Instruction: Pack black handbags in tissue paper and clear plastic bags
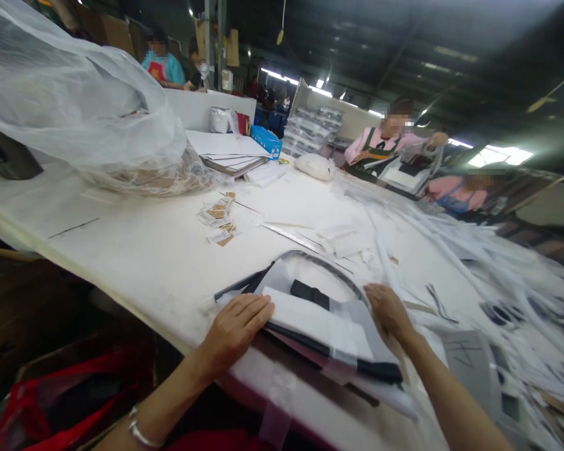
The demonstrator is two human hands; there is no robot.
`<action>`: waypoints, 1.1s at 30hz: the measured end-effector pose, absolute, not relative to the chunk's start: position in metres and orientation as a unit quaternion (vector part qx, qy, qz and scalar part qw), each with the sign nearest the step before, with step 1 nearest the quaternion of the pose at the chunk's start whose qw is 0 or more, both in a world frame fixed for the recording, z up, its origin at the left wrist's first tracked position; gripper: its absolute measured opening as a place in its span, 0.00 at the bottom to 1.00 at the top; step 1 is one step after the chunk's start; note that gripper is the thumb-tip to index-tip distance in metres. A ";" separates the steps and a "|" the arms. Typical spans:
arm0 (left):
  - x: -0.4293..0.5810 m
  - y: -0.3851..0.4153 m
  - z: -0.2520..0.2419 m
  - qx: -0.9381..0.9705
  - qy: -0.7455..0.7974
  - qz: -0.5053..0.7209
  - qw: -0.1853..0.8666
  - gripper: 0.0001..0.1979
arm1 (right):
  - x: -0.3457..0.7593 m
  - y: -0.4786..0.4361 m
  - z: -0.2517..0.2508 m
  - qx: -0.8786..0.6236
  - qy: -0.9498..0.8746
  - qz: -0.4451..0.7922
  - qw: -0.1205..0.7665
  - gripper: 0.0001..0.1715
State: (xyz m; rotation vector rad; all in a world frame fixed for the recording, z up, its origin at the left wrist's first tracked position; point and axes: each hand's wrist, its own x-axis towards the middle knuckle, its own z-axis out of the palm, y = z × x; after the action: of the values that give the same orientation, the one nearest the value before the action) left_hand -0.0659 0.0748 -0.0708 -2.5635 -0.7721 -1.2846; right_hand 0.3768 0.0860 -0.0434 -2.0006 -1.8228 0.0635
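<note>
A flat folded black-and-white garment (310, 289), as it appears, lies at the near table edge with a white paper strip (310, 316) across it. A clear curved plastic band (331, 266) arches over its far side, and clear tape (341, 362) crosses the near edge. My left hand (237, 329) rests on the left end, fingers flat and close together over the white strip; its thumb is hidden. At the right side, my right hand (388, 310) has its fingers curled at the band's end and the garment's edge; the fingertips are partly hidden.
Small paper tags (219, 219) lie beyond the garment. A big clear plastic bag (98, 125) stands at left, near stacked boards (230, 150) and a blue box (266, 141). Plastic strips (474, 263) cover the right side. A co-worker (390, 141) handles a similar piece across the table.
</note>
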 end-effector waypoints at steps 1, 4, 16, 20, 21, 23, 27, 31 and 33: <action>-0.065 0.074 -0.070 -0.867 -0.248 -0.421 0.093 0.23 | 0.392 0.076 -0.041 -0.741 -0.640 -0.001 0.204 0.15; -0.062 0.074 -0.066 -0.874 -0.241 -0.408 0.109 0.18 | 0.417 0.062 -0.022 -0.796 -0.569 -0.040 0.203 0.19; -0.020 0.060 -0.061 -0.880 -0.253 -0.379 0.135 0.18 | 0.228 0.179 0.009 -0.745 -0.584 0.308 0.093 0.24; -0.025 0.056 -0.061 -0.885 -0.247 -0.374 0.123 0.19 | 0.209 0.198 -0.013 -0.744 -0.566 0.339 0.105 0.17; -0.026 0.057 -0.060 -0.886 -0.244 -0.376 0.120 0.19 | 0.208 0.199 -0.015 -0.738 -0.564 0.350 0.122 0.15; -0.026 0.059 -0.056 -0.886 -0.241 -0.379 0.117 0.18 | 0.206 0.196 -0.014 -0.717 -0.561 0.380 0.164 0.11; -0.025 0.065 -0.051 -0.885 -0.241 -0.383 0.113 0.18 | 0.205 0.185 -0.005 -0.655 -0.559 0.438 0.259 0.11; -0.027 0.065 -0.050 -0.884 -0.237 -0.387 0.115 0.18 | 0.211 0.182 0.003 -0.628 -0.545 0.448 0.328 0.18; -0.028 0.064 -0.052 -0.882 -0.236 -0.391 0.116 0.18 | 0.217 0.181 0.005 -0.633 -0.533 0.453 0.331 0.20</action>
State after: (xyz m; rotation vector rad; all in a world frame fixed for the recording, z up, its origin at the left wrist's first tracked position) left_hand -0.0284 0.0638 -0.0520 -2.5843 -0.6915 -1.1447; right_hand 0.2171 0.1811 0.0053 -1.6559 -1.3932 1.1845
